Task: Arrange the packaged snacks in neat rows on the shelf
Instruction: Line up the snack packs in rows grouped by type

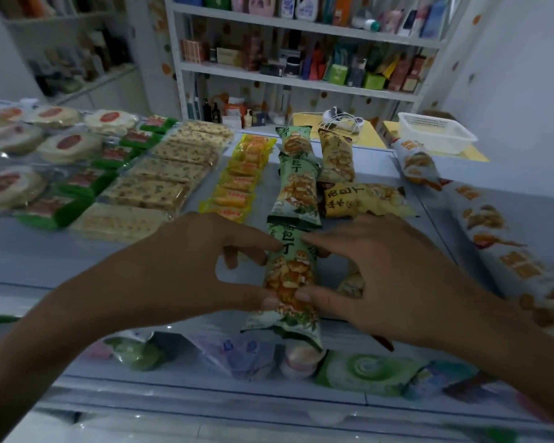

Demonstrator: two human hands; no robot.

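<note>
With both my left hand [186, 266] and right hand [394, 276] pinching the green snack pack [288, 282] at the shelf's [29, 251] near edge, its row looks nearly set — the yellow packs [362, 199] lie crooked, still unsorted.

Forearms cut off at bottom edge, back shelf goods [304, 63] blurred, lower freezer packets [237, 353] hazy under glass

A green snack pack [290, 282] lies lengthwise at the near end of a row of green packs [296, 174], beside yellow packs [336, 155].
</note>
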